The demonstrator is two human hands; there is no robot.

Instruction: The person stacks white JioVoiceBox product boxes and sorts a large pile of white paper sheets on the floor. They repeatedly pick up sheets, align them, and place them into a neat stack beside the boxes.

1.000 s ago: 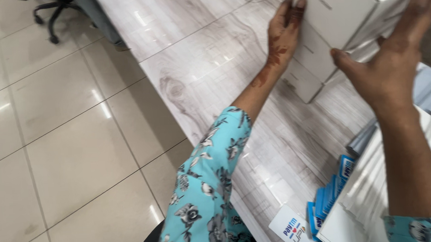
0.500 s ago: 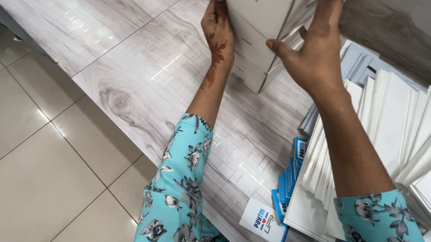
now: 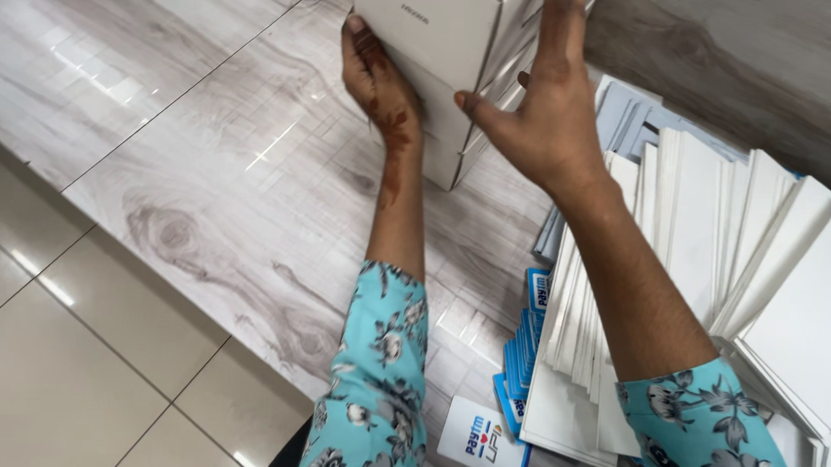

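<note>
A stack of white boxes (image 3: 432, 26) stands on the pale wood-grain counter (image 3: 228, 149) at the top middle. My left hand (image 3: 377, 82), marked with a reddish-brown pattern, presses flat against the stack's left side. My right hand (image 3: 547, 100) lies with fingers stretched against the stack's right side, thumb pointing left. Both hands clasp the stack between them. Both arms wear turquoise floral sleeves.
A fanned row of white flat boxes (image 3: 724, 243) leans at the right. Small blue-and-white cards (image 3: 528, 337) stand beside them, and a white card (image 3: 481, 441) lies at the counter's near edge. Beige floor tiles (image 3: 69, 380) lie to the left.
The view has shifted, so the stack and both hands sit further left and lower in frame. Both hands stay pressed on the stack's sides. More of the white boxes at right shows.
</note>
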